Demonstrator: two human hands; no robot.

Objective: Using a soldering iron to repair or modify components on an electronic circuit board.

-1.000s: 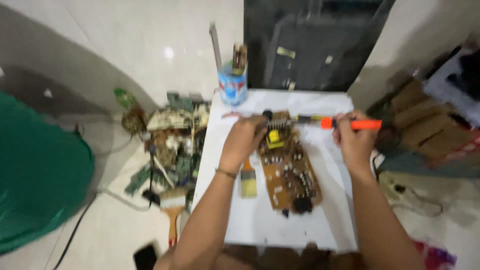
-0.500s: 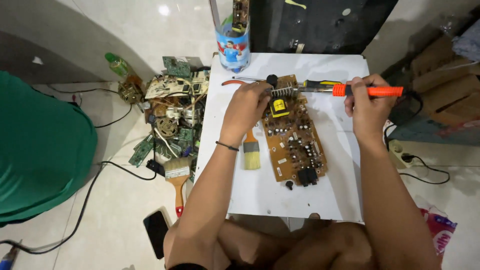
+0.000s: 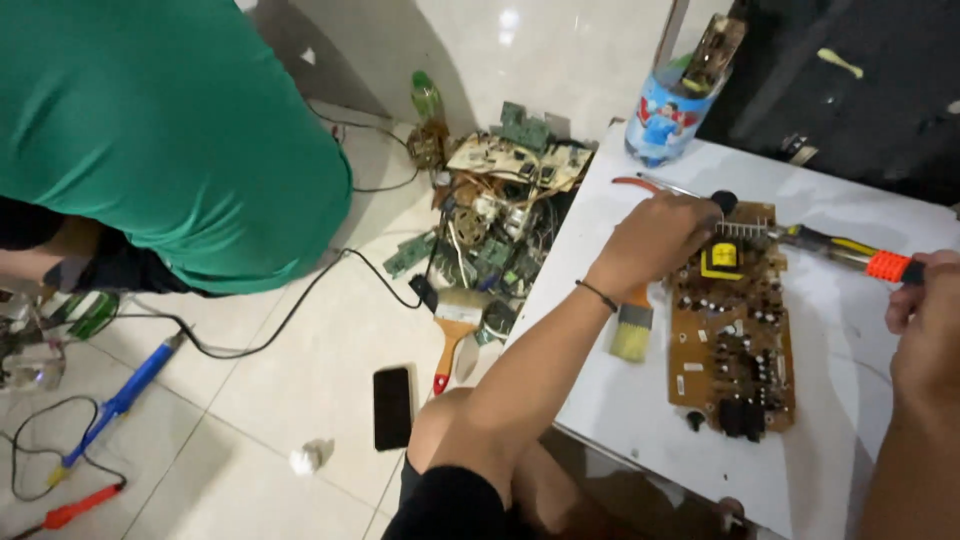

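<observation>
A brown circuit board (image 3: 735,345) lies on a white table (image 3: 640,410). My left hand (image 3: 655,240) grips the board's far left corner with curled fingers, next to a black round part (image 3: 722,203) and a yellow component (image 3: 722,258). My right hand (image 3: 925,325), at the right edge of the view, holds a tool with an orange grip (image 3: 888,266). The tool's metal shaft (image 3: 815,240) points left over the top of the board.
A small brush (image 3: 632,332) lies left of the board, with a blue printed can (image 3: 662,115) at the table's far corner. On the floor are a heap of scrap boards (image 3: 500,215), a paintbrush (image 3: 452,335), a phone (image 3: 392,406), cables and hand tools (image 3: 125,390). A person in green (image 3: 170,130) crouches to the left.
The view has swung left and moved closer, so the person in green fills more of it. Both hands stay at the board, with the tool still over its top.
</observation>
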